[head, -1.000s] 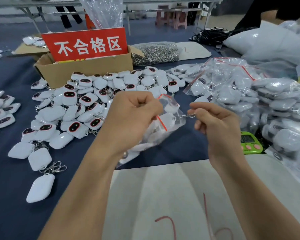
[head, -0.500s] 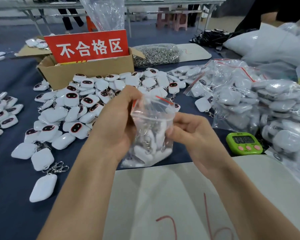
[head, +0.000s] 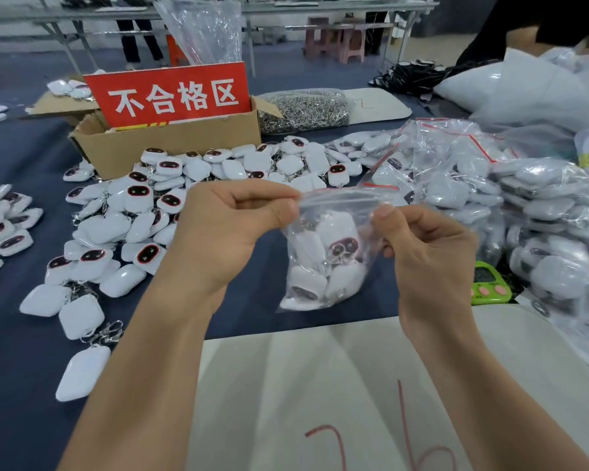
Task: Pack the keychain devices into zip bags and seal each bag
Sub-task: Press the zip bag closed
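Left hand (head: 225, 232): I see it pinch the bag (head: 323, 212) top left, pulling it flat.
Right hand (head: 429, 253): pinches top right; I think zipping comes next.
Bag: over the desk's (head: 21, 368) near middle, keychains (head: 340, 246) inside.
Pile (head: 191, 185): more, toward the far edge.

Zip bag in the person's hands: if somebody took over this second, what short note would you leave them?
Left hand: pinches the top strip of the zip bag at its left end.
Right hand: pinches the right end; the bag hangs between them above the table.
Done: several keychain devices are inside this bag; filled bags lie heaped at right.
Left: I cannot tell whether the seal is pressed shut, so run fingers along it, then set it with the heap. Many loose devices wait in front of the cardboard box.
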Demonstrator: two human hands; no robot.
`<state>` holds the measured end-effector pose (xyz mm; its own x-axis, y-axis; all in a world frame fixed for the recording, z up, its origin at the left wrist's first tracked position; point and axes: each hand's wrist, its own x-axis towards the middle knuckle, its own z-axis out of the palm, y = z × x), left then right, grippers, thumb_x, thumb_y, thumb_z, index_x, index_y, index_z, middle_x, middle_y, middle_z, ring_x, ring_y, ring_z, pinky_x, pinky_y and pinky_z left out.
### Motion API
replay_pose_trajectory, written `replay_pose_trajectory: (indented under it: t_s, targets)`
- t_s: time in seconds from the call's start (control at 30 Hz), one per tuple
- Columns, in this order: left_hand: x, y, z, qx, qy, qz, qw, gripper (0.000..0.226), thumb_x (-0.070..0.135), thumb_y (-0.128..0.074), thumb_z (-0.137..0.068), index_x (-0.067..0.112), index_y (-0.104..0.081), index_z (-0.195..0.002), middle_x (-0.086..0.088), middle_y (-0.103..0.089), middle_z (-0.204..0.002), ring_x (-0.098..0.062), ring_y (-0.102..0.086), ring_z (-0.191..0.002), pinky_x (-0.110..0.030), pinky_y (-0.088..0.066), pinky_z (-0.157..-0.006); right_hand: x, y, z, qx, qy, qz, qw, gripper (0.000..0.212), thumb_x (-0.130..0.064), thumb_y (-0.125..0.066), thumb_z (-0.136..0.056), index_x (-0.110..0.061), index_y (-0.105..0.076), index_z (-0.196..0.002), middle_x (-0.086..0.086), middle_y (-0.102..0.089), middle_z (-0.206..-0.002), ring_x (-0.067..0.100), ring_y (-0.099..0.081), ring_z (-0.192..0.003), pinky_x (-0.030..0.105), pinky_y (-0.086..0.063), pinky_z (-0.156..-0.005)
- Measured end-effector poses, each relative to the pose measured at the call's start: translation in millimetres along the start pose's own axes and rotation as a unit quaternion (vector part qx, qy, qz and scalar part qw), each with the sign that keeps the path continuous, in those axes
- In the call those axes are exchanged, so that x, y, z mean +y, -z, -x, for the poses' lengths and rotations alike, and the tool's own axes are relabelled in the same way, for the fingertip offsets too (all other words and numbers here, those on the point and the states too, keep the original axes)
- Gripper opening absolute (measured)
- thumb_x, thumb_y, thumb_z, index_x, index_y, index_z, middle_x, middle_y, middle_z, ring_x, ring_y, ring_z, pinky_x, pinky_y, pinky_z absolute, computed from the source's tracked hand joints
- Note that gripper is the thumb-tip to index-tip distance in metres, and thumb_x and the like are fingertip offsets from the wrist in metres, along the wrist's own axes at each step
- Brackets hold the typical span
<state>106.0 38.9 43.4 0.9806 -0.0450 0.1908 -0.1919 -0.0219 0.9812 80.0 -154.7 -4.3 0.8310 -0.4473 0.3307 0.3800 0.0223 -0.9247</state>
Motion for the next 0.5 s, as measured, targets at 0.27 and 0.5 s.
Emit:
replay_pose_trajectory:
  t_s: [0.27, 0.5]
  targets:
    - [8.2, 3.4, 0.5, -0.008, -0.059, -0.026, 0.998, 0.025, -0.001, -0.082, -0.078, 0.023, -0.081, -0.083, 0.005, -0.080, -0.081, -0.005, -0.074, -0.077, -0.013, -0.054, -0.073, -2.7, 14.1, -5.3, -0.116, -0.016, -0.043, 0.992, 0.015, -0.011, -0.073, -0.088, -0.023, -0.081, -0.090, -0.005, -0.068, -0.064, 0.008, -0.057, -0.061, 0.016, -0.047, -0.065]
    - [6.2, 20.8, 2.1, -0.040, 0.009, -0.040, 0.998, 0.033, 0.016, -0.087, -0.059, 0.016, -0.081, -0.092, -0.004, -0.081, -0.085, -0.015, -0.078, -0.081, -0.016, -0.057, -0.072, -1.2, 18.7, -10.4, -0.116, -0.011, -0.054, 0.992, 0.012, -0.015, -0.073, -0.086, -0.022, -0.080, -0.079, -0.007, -0.069, -0.064, 0.007, -0.059, -0.062, 0.014, -0.048, -0.066]
